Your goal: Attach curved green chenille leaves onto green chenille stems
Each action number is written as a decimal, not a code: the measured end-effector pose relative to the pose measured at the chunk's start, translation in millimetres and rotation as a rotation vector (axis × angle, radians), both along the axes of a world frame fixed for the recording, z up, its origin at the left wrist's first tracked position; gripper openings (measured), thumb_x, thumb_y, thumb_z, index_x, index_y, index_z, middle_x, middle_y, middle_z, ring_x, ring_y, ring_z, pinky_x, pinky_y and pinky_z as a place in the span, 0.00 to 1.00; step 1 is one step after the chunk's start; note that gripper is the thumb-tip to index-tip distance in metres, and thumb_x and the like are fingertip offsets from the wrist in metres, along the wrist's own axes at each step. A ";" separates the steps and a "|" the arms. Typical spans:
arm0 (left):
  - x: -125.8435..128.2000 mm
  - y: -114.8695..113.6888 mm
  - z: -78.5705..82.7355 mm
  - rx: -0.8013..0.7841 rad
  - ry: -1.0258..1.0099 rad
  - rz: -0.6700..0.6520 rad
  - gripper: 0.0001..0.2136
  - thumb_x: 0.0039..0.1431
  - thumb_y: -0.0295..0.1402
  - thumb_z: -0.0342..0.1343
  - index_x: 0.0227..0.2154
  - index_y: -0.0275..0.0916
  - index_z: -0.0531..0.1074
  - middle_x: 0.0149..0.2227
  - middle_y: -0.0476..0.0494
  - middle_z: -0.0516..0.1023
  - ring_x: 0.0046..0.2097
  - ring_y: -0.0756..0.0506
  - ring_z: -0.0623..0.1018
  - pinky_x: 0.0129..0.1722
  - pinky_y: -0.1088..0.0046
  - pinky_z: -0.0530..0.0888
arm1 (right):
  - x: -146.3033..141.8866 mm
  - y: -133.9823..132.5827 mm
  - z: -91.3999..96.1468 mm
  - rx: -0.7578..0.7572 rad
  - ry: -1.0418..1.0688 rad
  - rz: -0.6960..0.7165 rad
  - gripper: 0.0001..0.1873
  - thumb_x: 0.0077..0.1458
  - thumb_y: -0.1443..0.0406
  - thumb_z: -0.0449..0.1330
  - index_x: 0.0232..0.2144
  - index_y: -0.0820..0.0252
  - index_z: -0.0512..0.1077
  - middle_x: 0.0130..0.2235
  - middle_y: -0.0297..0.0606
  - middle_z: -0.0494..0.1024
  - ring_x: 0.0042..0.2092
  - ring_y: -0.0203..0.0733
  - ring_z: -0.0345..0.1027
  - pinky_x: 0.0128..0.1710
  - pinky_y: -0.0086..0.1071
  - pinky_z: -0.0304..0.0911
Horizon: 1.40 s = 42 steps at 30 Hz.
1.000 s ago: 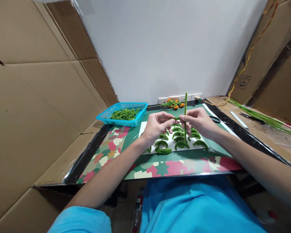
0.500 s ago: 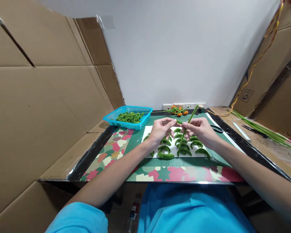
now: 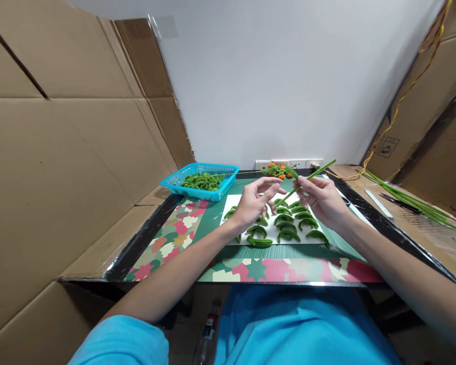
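Observation:
Pinched in my right hand (image 3: 323,202) is a long green pipe cleaner (image 3: 325,168), slanting up to the right, with a shorter green fuzzy piece (image 3: 292,173) rising from the same fingertips. My left hand (image 3: 255,203) is beside it with thumb and fingers apart; nothing shows in its grasp. The lower end of the long pipe cleaner points toward the left fingers, and I cannot tell whether they touch. Under both hands lies a white sheet (image 3: 271,233) bearing rows of curved green pipe cleaner pieces (image 3: 288,235). Some of them are hidden by the hands.
A blue basket (image 3: 231,181) of green pieces stands at the back left. Orange flowers (image 3: 275,169) lie by the wall sockets (image 3: 298,164). Dark scissors handles (image 3: 345,202) are right of my right hand. Further right are a white strip (image 3: 379,204) and long green stems (image 3: 410,202).
My left hand has let go of the green piece and its fingers have opened. The right hand has moved slightly right, and its long pipe cleaner now leans further right.

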State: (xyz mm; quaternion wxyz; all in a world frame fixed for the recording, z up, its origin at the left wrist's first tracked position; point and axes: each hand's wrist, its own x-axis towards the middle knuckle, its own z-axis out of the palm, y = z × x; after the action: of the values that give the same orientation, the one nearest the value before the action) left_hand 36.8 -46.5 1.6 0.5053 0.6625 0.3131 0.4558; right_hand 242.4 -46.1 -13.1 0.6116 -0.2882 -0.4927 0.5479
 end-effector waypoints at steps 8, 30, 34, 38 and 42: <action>3.6 -5.7 -4.4 -0.022 0.047 -0.038 0.22 0.56 0.49 0.70 0.41 0.34 0.79 0.40 0.38 0.85 0.23 0.53 0.76 0.16 0.80 0.64 | -2.2 -0.8 -2.4 0.026 0.085 -0.090 0.15 0.45 0.57 0.79 0.33 0.56 0.82 0.28 0.34 0.79 0.26 0.35 0.70 0.25 0.30 0.74; 2.2 -6.9 -6.7 0.197 0.147 0.106 0.17 0.61 0.48 0.66 0.37 0.36 0.80 0.33 0.44 0.81 0.23 0.52 0.74 0.22 0.76 0.70 | -11.9 -13.8 -12.4 0.134 -0.447 0.198 0.21 0.54 0.49 0.73 0.28 0.62 0.80 0.25 0.40 0.82 0.23 0.44 0.78 0.24 0.33 0.76; 2.8 -3.4 -7.4 0.141 0.091 -0.004 0.21 0.59 0.50 0.67 0.36 0.34 0.78 0.30 0.47 0.78 0.24 0.52 0.74 0.22 0.77 0.70 | -9.1 -13.1 -11.0 0.185 -0.507 0.126 0.20 0.55 0.50 0.73 0.26 0.61 0.80 0.22 0.38 0.79 0.19 0.40 0.74 0.19 0.30 0.69; 2.8 -4.6 -9.7 0.135 0.117 -0.111 0.20 0.63 0.51 0.63 0.36 0.35 0.74 0.30 0.49 0.75 0.25 0.53 0.74 0.22 0.78 0.70 | -6.5 -14.1 -9.1 0.227 -0.525 0.023 0.24 0.53 0.51 0.74 0.18 0.60 0.76 0.17 0.36 0.76 0.16 0.38 0.69 0.14 0.29 0.61; 2.7 -7.9 -10.2 0.123 0.201 -0.190 0.19 0.68 0.52 0.58 0.37 0.37 0.71 0.33 0.48 0.77 0.25 0.52 0.78 0.21 0.80 0.68 | -5.6 -17.2 -6.1 0.306 -0.491 -0.070 0.26 0.54 0.51 0.74 0.16 0.60 0.74 0.16 0.34 0.74 0.16 0.35 0.66 0.15 0.28 0.59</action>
State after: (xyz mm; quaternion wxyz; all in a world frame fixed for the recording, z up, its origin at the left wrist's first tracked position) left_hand 39.5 -54.4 -8.6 0.4707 0.7611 0.2697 0.3556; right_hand 236.9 -63.4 -19.2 0.5290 -0.3335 -0.6925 0.3598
